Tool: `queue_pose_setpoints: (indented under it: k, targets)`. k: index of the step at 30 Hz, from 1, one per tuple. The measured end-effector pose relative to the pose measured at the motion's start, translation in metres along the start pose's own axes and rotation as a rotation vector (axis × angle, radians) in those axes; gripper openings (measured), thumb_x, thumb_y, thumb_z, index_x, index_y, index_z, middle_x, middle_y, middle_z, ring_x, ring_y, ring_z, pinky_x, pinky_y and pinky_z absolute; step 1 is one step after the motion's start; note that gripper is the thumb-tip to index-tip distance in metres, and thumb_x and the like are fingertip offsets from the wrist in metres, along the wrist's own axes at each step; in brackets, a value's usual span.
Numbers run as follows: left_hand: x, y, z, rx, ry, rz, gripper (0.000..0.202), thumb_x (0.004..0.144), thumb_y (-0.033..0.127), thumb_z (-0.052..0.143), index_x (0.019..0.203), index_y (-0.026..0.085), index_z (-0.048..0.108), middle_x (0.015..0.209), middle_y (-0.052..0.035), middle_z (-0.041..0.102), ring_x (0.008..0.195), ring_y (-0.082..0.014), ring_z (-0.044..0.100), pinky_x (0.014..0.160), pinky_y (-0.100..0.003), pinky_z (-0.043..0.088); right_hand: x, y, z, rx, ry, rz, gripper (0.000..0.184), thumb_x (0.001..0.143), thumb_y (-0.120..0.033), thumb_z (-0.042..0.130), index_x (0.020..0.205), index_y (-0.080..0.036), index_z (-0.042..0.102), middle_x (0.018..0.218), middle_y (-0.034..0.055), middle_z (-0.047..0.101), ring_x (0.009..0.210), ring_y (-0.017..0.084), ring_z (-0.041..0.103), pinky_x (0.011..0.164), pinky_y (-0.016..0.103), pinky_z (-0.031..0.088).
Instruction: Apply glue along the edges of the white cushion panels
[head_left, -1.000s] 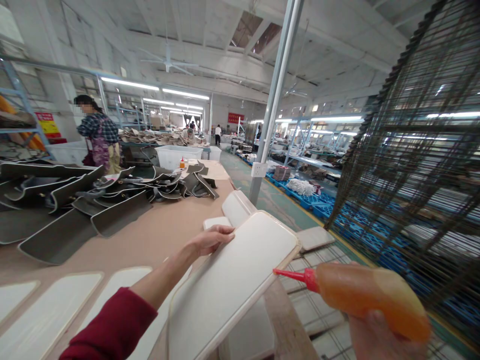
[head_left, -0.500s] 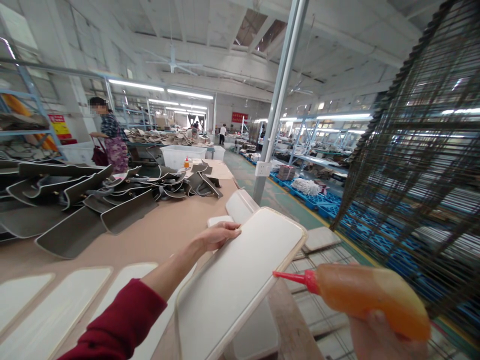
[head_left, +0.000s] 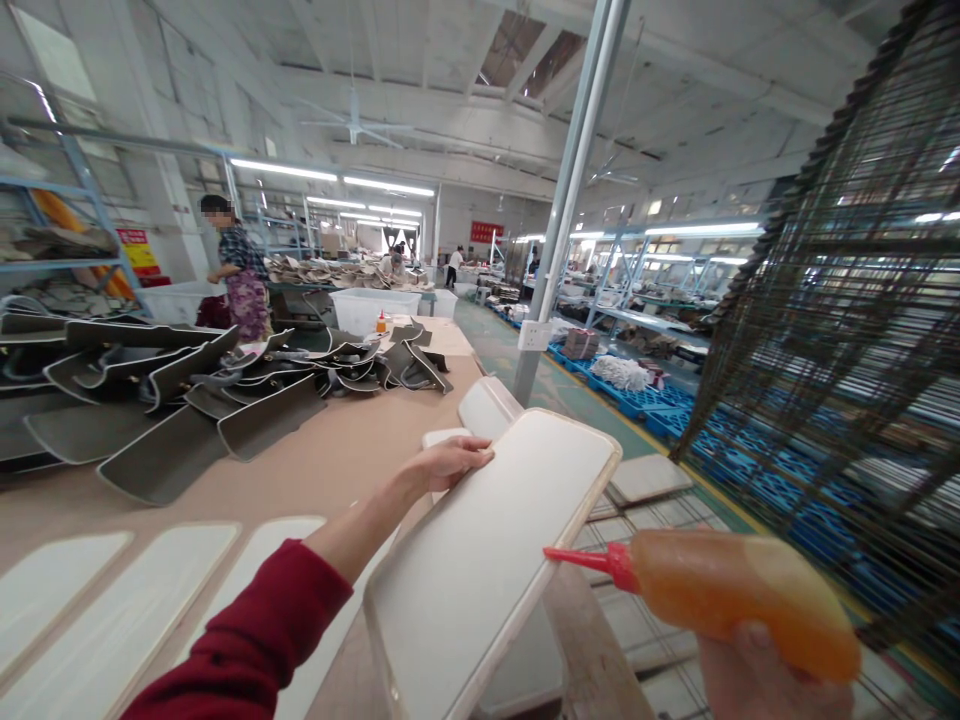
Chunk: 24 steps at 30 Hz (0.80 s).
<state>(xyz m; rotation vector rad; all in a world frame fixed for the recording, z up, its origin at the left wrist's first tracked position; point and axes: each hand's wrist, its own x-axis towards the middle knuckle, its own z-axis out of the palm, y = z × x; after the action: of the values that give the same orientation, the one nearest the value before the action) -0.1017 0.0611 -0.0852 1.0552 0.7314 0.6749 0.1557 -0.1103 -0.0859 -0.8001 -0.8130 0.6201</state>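
My left hand (head_left: 448,461) grips the upper left edge of a white rounded panel (head_left: 495,550) with a tan rim, holding it tilted above the table edge. My right hand (head_left: 772,675) at the bottom right is wrapped round an orange squeeze bottle (head_left: 739,595). The bottle's red nozzle (head_left: 581,559) touches the panel's right rim. A red sleeve covers my left forearm.
Several more white panels (head_left: 112,620) lie flat on the brown table (head_left: 330,470). Dark grey shaped pieces (head_left: 187,390) are heaped at the far left. A wire rack (head_left: 847,330) stands to the right, a steel post (head_left: 570,200) ahead. A person (head_left: 240,268) stands at a far bench.
The view has shifted slightly to the left, so everything sits further right in the picture. My hands keep the same hold, and the nozzle stays at the panel's right rim.
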Motion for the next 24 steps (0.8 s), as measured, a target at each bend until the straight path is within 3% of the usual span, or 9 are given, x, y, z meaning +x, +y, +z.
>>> queue_pose_setpoints:
  k: [13,24]
  targets:
    - [0.003,0.002,-0.001,-0.008,0.020,0.014,0.043,0.061,0.026,0.078,0.101,0.014,0.066,0.077,-0.0050,0.072,0.066,-0.0139,0.065,0.063,-0.023,0.051,0.005,-0.005,0.001,0.063,0.030,-0.019,0.040,0.062,-0.031,0.078,0.097,-0.020,0.063,0.108,0.0069,0.059,0.106,0.032,0.052,0.095,0.050,0.040]
    - [0.007,0.004,-0.003,0.003,0.043,-0.016,0.035,0.061,0.026,0.078,0.092,0.014,0.066,0.071,-0.0019,0.070,0.060,-0.0118,0.062,0.060,-0.021,0.049,-0.011,0.006,-0.002,0.001,0.006,0.035,0.043,0.062,-0.036,0.077,0.100,-0.021,0.061,0.111,0.0092,0.058,0.106,0.034,0.051,0.084,0.047,0.049]
